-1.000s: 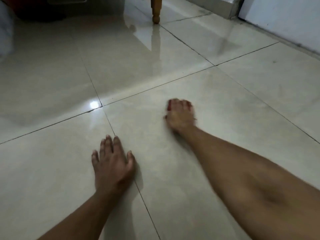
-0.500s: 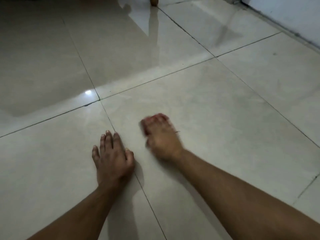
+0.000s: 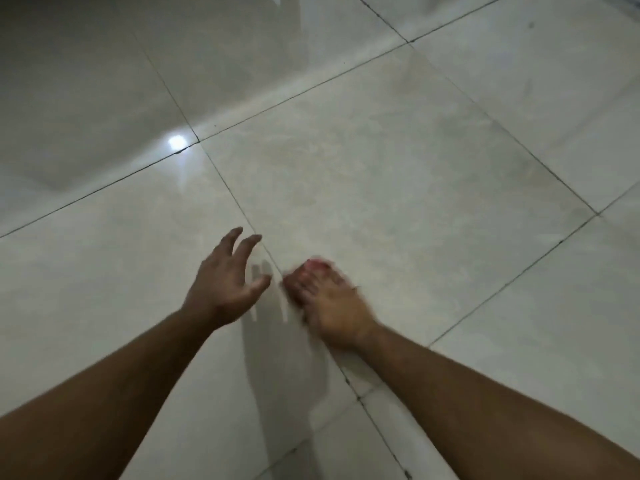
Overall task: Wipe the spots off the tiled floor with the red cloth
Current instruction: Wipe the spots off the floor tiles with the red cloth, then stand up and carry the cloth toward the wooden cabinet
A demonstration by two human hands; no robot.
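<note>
Red cloth (image 3: 313, 266): bunched under right hand (image 3: 329, 301), fingers curled over it, pressed to tiled floor (image 3: 398, 188) beside a grout line. Left hand (image 3: 228, 282): just left of it, spread, holding nothing, apparently raised.

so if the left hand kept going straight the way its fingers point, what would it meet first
Probably nothing but floor: the left hand points up and slightly right, toward the grout line and bare tile beyond. Its height is unclear.

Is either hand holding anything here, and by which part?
The right hand presses the red cloth to the tiled floor; motion blur hides the exact grip. The left hand holds nothing.
</note>
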